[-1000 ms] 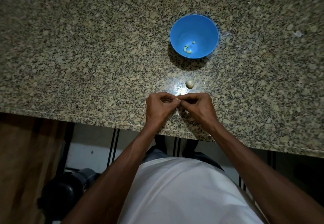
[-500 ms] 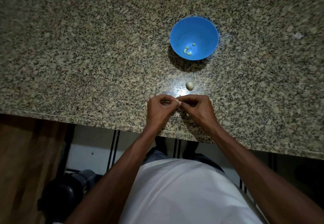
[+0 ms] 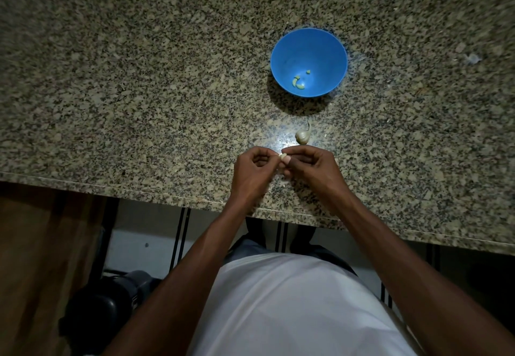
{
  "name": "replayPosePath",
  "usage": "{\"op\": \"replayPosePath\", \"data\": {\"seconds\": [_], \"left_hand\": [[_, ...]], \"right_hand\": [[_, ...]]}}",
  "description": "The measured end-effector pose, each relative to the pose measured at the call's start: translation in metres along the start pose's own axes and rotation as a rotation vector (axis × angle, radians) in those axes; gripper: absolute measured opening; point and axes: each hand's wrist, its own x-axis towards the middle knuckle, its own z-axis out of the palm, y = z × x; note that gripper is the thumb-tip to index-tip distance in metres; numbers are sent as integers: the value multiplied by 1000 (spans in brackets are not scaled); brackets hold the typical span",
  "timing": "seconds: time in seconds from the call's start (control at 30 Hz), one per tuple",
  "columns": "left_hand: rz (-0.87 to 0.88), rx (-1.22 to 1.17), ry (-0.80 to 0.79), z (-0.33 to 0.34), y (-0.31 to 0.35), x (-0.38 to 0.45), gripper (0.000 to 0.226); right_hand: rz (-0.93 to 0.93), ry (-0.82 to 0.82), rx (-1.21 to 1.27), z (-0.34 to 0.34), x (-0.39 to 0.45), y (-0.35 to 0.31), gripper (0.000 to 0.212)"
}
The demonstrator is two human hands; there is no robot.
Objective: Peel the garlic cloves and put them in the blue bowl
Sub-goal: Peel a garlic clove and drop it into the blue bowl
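Observation:
A small pale garlic clove is pinched between the fingertips of my left hand and my right hand, just above the granite counter near its front edge. Both hands have curled fingers that meet at the clove. A second, unpeeled clove with a thin tail lies on the counter just beyond my right hand. Farther back stands the blue bowl, upright, with a few small pale garlic pieces at its bottom.
A small pale scrap lies on the counter at the far right. The counter's front edge runs just under my wrists. Below it are a dark round object on the floor and a wooden panel at the left.
My hands have stayed together over the same spot, with the fingers shifting slightly on the clove; more of the clove shows between the fingertips. The bowl and the loose clove have not moved.

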Motion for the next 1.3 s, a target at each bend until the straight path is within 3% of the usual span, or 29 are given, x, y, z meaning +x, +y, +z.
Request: {"op": "replayPosePath", "data": {"seconds": [0.67, 1.07, 1.3], "left_hand": [[54, -105, -63, -10, -4, -1, 13], [202, 58, -74, -13, -8, -1, 23], [311, 228, -41, -12, -4, -2, 11]], "right_hand": [[165, -20, 187, -5, 0, -3, 20], [157, -8, 147, -9, -6, -7, 26], [165, -31, 127, -7, -10, -10, 25]]}}
